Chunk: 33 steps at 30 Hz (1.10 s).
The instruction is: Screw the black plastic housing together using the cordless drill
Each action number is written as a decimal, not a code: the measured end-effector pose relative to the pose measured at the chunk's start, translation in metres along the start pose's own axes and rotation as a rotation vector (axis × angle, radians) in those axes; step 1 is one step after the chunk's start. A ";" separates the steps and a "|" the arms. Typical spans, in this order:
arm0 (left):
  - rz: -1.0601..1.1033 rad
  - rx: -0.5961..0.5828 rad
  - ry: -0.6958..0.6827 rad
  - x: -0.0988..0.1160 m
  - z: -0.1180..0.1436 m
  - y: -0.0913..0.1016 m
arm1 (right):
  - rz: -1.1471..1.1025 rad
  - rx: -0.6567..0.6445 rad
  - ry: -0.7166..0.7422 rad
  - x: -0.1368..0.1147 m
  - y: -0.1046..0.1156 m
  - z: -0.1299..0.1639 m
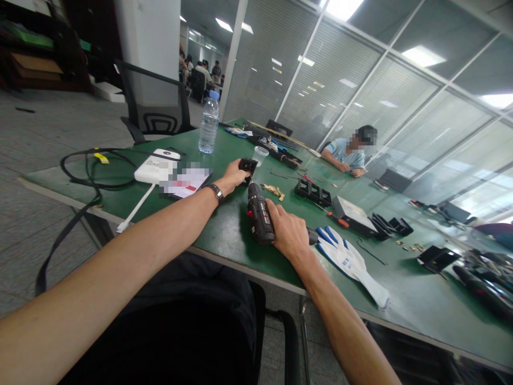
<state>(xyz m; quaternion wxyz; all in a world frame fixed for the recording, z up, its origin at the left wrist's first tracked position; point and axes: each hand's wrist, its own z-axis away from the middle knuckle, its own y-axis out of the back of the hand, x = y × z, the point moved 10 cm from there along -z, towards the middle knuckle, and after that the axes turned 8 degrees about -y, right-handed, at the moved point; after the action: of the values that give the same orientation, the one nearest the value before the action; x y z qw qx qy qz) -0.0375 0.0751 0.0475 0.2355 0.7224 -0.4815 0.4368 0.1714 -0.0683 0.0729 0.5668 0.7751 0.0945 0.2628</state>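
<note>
My right hand (290,227) is closed round the grip of a black cordless drill (260,216), which lies sideways with its nose pointing away from me. In my left hand (233,177) is a small black bracket-like part (247,166), held just beyond the drill's tip. Whether the bit touches the part is too small to tell. A pile of small brass-coloured pieces (274,191) lies right of the drill's nose. Behind the black part stands a clear plastic cup (260,155). A white work glove with blue fingertips (344,258) lies to the right of my right hand.
A water bottle (209,123), a white device (156,167) with a cable and a phone-like screen (186,182) stand left on the green table (218,230). Black frames (312,191), a screwdriver (339,219) and a box (352,215) lie right. Another person (350,149) sits across.
</note>
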 end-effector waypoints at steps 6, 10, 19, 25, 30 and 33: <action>-0.005 -0.004 -0.002 0.001 0.000 0.000 | 0.007 0.012 0.014 0.000 -0.002 0.000; -0.022 -0.007 -0.018 -0.001 -0.002 0.000 | 0.006 0.021 0.017 0.000 -0.002 0.000; 0.011 -0.015 -0.017 -0.005 -0.004 -0.002 | 0.006 0.008 0.014 -0.001 -0.002 0.000; 0.028 -0.013 -0.013 -0.006 -0.004 -0.002 | 0.005 0.034 0.025 0.000 0.000 0.000; 0.009 -0.030 -0.029 -0.007 -0.005 -0.003 | 0.009 0.006 0.023 -0.001 -0.001 0.000; 0.013 -0.032 -0.025 -0.007 -0.005 -0.003 | 0.000 0.024 0.021 0.000 -0.001 0.001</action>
<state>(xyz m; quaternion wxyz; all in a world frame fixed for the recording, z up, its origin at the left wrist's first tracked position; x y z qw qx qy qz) -0.0376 0.0841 0.0440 0.2381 0.7208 -0.4962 0.4214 0.1715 -0.0686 0.0722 0.5562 0.7792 0.1034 0.2699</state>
